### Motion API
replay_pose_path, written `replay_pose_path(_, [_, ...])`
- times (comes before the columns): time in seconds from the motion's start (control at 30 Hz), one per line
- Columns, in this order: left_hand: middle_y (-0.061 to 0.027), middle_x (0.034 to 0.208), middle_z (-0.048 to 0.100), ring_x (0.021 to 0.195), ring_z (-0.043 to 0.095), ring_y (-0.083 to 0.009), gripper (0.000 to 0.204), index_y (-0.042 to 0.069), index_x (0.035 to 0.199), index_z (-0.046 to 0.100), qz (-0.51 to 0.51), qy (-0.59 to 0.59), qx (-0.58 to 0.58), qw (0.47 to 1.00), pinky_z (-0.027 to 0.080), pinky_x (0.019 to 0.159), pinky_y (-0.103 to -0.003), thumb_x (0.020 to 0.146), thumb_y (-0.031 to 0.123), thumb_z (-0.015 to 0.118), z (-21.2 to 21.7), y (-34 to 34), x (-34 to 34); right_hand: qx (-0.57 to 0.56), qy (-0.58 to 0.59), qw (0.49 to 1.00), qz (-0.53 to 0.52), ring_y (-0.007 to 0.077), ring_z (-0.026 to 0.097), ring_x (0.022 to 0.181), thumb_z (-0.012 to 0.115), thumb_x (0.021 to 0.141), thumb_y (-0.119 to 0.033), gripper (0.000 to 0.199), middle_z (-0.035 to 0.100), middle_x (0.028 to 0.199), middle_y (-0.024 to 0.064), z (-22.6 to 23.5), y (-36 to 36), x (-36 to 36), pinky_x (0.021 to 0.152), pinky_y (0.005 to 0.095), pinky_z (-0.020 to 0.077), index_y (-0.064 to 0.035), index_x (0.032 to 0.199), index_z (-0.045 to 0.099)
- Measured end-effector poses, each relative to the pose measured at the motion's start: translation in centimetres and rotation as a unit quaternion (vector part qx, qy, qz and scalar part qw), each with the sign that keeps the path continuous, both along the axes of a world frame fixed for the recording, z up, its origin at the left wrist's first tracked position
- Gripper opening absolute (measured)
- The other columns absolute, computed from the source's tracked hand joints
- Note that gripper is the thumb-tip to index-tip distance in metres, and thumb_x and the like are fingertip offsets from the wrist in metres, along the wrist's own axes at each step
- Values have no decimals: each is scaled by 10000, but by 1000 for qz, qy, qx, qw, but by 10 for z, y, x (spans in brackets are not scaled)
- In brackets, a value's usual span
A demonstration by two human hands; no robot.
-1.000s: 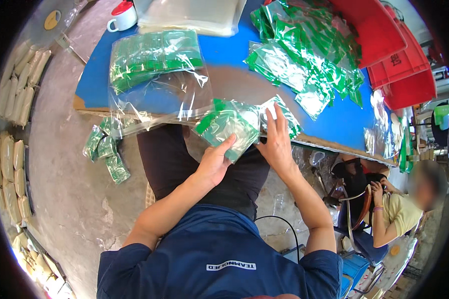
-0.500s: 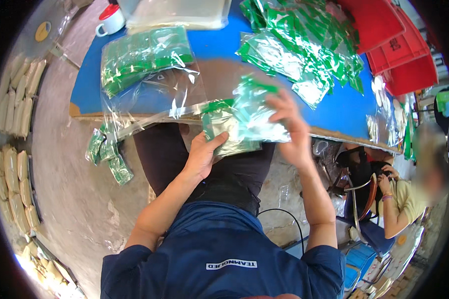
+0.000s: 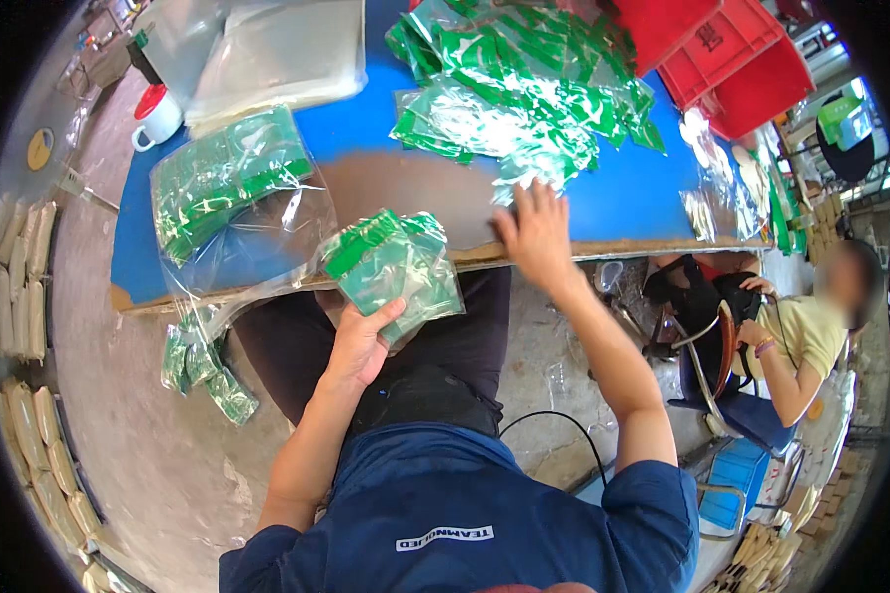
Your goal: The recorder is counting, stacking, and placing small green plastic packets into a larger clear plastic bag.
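My left hand [image 3: 362, 343] is closed on a few flat green-and-clear plastic packets [image 3: 405, 277], thumb on top, just off the table's near edge. My right hand [image 3: 541, 237] reaches over that edge with fingers stretched out. Its fingertips meet the near end of a loose heap of shiny green-and-clear packets [image 3: 524, 74]; whether they touch one I cannot tell. Left of my hands, a large clear bag [image 3: 287, 222] lies with rows of green packets [image 3: 232, 163] inside, its loose end hanging over the edge by the held packets.
On the blue table [image 3: 356, 128] stand a white mug with red lid [image 3: 156, 119] and a stack of clear bags [image 3: 287, 49]. Red crates [image 3: 722, 49] are at far right. Small green packets [image 3: 208, 371] hang below the left edge. A person [image 3: 801, 346] sits at right.
My right hand has left the packets in my left hand and moved to the heap. The held packets now lie together in my left hand. The whole view has shifted.
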State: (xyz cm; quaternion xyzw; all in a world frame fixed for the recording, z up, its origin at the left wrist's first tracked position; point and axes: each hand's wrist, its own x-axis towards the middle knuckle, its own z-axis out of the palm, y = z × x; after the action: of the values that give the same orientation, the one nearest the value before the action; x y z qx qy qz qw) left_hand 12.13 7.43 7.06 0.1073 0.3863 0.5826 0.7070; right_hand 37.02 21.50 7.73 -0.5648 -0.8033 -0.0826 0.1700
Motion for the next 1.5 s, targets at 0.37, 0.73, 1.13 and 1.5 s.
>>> replay_pose_path(0.37, [-118,1346,563,1223,563,-239,519,-8,1367,465,-25,21,22,999,444,1070,-381,890,4,666,-7,2,4,69,247,963,88,477,467,1250,594,947,-385,518,481,1381,298,18,106,-60,1033,552,386,-97,1372,525])
replay_pose_path(0.73, [-108,1259,617,1142,611,-236,482,-13,1323,506,15,14,21,1000,490,1010,-384,878,20,688,-7,-26,-35,-55,-10,982,180,485,262,1417,554,951,-353,539,374,1512,223,21,13,-42,1123,647,217,-111,1425,469])
replay_pose_path(1.13, [-97,1264,619,1140,613,-202,452,-4,1316,520,18,-12,14,1000,502,982,-360,894,22,681,-11,-18,-17,-31,18,995,91,499,381,1320,562,963,-304,494,470,1386,291,16,-11,-14,1077,609,296,31,1324,520])
replay_pose_path(1.5, [-105,1311,580,1200,573,-227,523,4,1366,463,13,-6,42,999,453,1047,-384,890,25,678,-4,-14,-9,23,22,986,163,456,419,1290,562,954,-349,494,509,1360,230,15,29,-38,1086,560,317,-25,1325,540])
